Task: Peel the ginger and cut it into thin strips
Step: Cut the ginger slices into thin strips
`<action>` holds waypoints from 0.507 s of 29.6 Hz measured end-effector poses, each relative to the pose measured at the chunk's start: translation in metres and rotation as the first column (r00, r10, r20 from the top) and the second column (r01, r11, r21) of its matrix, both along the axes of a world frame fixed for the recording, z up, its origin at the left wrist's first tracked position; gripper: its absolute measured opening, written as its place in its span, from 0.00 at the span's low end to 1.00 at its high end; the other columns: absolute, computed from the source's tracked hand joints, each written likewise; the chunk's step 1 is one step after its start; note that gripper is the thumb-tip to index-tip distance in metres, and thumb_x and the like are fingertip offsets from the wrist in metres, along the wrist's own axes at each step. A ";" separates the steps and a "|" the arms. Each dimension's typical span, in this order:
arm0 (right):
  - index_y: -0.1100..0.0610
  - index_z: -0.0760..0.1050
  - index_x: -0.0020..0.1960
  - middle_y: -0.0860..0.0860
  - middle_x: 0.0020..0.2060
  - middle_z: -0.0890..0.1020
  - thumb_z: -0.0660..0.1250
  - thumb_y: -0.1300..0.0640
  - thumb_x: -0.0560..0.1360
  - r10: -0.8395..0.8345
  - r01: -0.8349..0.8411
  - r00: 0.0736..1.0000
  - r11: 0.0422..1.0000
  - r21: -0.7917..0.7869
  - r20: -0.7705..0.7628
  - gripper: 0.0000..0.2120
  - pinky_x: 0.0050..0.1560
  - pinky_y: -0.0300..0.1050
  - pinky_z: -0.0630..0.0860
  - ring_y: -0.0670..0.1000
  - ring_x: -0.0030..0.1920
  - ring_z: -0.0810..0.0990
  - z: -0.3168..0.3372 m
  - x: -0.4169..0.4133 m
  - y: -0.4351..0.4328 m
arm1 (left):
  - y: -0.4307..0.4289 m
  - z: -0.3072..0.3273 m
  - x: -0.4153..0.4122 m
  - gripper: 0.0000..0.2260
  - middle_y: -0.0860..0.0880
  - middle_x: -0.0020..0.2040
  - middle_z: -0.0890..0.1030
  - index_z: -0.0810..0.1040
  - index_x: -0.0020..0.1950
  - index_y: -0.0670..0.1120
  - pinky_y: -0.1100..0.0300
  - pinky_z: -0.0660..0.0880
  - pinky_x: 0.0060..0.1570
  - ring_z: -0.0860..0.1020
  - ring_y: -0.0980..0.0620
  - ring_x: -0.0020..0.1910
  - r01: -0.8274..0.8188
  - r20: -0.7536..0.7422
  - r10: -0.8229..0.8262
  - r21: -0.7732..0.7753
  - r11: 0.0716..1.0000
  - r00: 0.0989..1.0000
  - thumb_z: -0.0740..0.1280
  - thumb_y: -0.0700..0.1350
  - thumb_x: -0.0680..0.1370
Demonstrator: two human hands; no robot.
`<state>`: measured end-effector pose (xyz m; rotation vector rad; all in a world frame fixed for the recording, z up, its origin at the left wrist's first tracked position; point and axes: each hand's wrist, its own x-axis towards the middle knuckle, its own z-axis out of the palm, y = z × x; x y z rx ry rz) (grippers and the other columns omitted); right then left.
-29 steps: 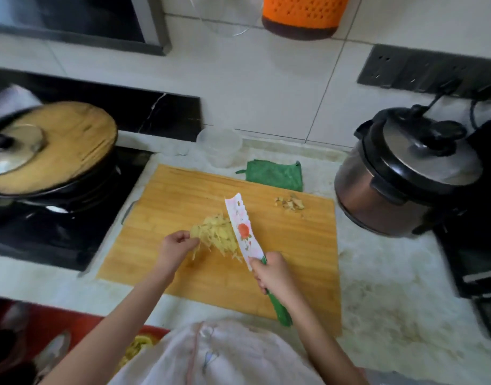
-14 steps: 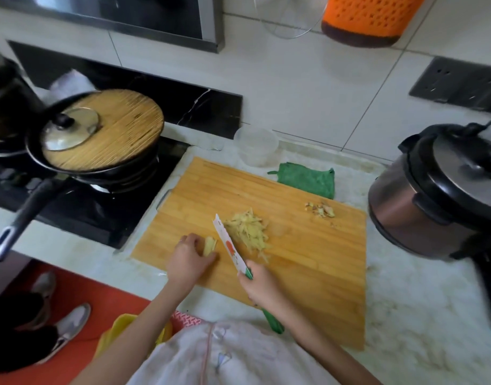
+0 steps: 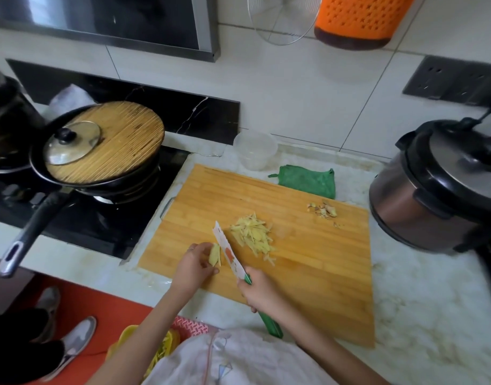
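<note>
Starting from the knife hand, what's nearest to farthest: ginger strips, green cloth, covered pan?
1. Ginger strips, just ahead of the right hand.
2. Green cloth, behind the board.
3. Covered pan, far left on the stove.

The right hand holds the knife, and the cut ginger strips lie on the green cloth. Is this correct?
Not quite: the right hand holds the knife, but the ginger strips lie on the wooden cutting board, not on the green cloth, as the head view shows.
</note>
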<state>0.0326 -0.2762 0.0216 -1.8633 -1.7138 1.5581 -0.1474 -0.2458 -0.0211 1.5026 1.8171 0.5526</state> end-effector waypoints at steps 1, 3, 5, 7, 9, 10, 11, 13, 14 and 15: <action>0.52 0.68 0.69 0.48 0.30 0.73 0.57 0.54 0.79 -0.007 0.007 1.000 1.000 -0.016 -0.011 0.19 0.29 0.44 0.72 0.48 0.24 0.71 -0.001 -0.001 0.000 | 0.001 -0.001 0.001 0.27 0.50 0.51 0.75 0.76 0.64 0.44 0.73 0.68 0.35 0.76 0.59 0.36 -0.029 0.016 0.029 0.003 1.000 0.999 0.78 0.36 0.66; 0.54 0.66 0.71 0.49 0.29 0.72 0.57 0.54 0.79 -0.022 0.021 0.999 0.999 -0.045 -0.034 0.20 0.28 0.44 0.72 0.48 0.24 0.70 -0.001 -0.003 -0.001 | 0.002 -0.004 0.004 0.26 0.50 0.51 0.76 0.77 0.62 0.43 0.72 0.68 0.35 0.76 0.59 0.35 -0.099 0.045 0.098 0.009 0.995 0.994 0.79 0.38 0.66; 0.54 0.63 0.73 0.49 0.30 0.72 0.57 0.55 0.79 -0.040 0.036 0.998 0.997 -0.072 -0.051 0.22 0.26 0.42 0.71 0.47 0.25 0.69 0.000 -0.005 -0.001 | 0.003 -0.006 0.007 0.25 0.49 0.52 0.77 0.77 0.61 0.43 0.72 0.67 0.35 0.75 0.59 0.35 -0.170 0.065 0.169 0.012 0.985 0.984 0.79 0.39 0.66; 0.55 0.64 0.72 0.49 0.30 0.72 0.57 0.55 0.80 -0.045 0.039 0.997 0.996 -0.083 -0.069 0.21 0.26 0.41 0.71 0.46 0.25 0.70 0.003 -0.006 -0.001 | 0.002 -0.010 0.012 0.23 0.47 0.53 0.77 0.77 0.61 0.42 0.71 0.67 0.34 0.74 0.59 0.35 -0.207 0.064 0.204 0.028 0.978 0.977 0.78 0.39 0.68; 0.55 0.64 0.72 0.48 0.30 0.71 0.57 0.55 0.80 -0.043 0.037 0.996 0.996 -0.084 -0.081 0.20 0.26 0.41 0.71 0.46 0.25 0.69 0.005 -0.006 -0.001 | 0.001 -0.012 0.015 0.21 0.46 0.54 0.76 0.76 0.61 0.41 0.71 0.66 0.34 0.74 0.59 0.35 -0.225 0.053 0.222 0.048 0.973 0.973 0.76 0.38 0.70; 0.55 0.64 0.72 0.48 0.30 0.71 0.57 0.56 0.80 -0.047 0.040 0.996 0.995 -0.089 -0.082 0.21 0.26 0.41 0.70 0.46 0.25 0.69 0.005 -0.006 -0.002 | 0.000 -0.013 0.017 0.21 0.45 0.54 0.76 0.76 0.61 0.41 0.69 0.66 0.34 0.74 0.58 0.35 -0.234 0.051 0.232 0.054 0.971 0.971 0.75 0.38 0.70; 0.55 0.63 0.73 0.48 0.30 0.71 0.57 0.56 0.80 -0.052 0.045 0.995 0.995 -0.091 -0.081 0.21 0.26 0.41 0.70 0.46 0.24 0.69 0.005 -0.005 -0.002 | 0.000 -0.013 0.018 0.20 0.44 0.55 0.76 0.75 0.62 0.40 0.68 0.66 0.35 0.74 0.59 0.35 -0.243 0.052 0.240 0.058 0.968 0.969 0.74 0.37 0.71; 0.56 0.62 0.73 0.47 0.31 0.71 0.57 0.56 0.80 -0.058 0.051 0.996 0.995 -0.091 -0.075 0.22 0.26 0.41 0.71 0.46 0.24 0.69 0.005 -0.004 -0.002 | 0.001 -0.013 0.021 0.19 0.43 0.54 0.75 0.75 0.62 0.40 0.69 0.64 0.35 0.72 0.60 0.35 -0.258 0.053 0.255 0.068 0.964 0.966 0.72 0.36 0.72; 0.56 0.62 0.74 0.46 0.31 0.71 0.57 0.55 0.80 -0.058 0.052 0.996 0.995 -0.090 -0.070 0.22 0.27 0.42 0.71 0.46 0.24 0.69 0.005 -0.003 -0.001 | 0.002 -0.012 0.022 0.19 0.43 0.53 0.75 0.74 0.62 0.39 0.69 0.64 0.34 0.71 0.60 0.35 -0.270 0.057 0.266 0.066 0.961 0.962 0.71 0.36 0.72; 0.56 0.62 0.73 0.46 0.31 0.71 0.57 0.55 0.80 -0.053 0.048 0.996 0.995 -0.087 -0.067 0.22 0.28 0.42 0.71 0.46 0.25 0.70 0.006 -0.001 0.000 | 0.003 -0.012 0.023 0.19 0.43 0.53 0.75 0.74 0.62 0.39 0.69 0.64 0.34 0.71 0.59 0.35 -0.283 0.063 0.279 0.061 0.957 0.958 0.71 0.36 0.72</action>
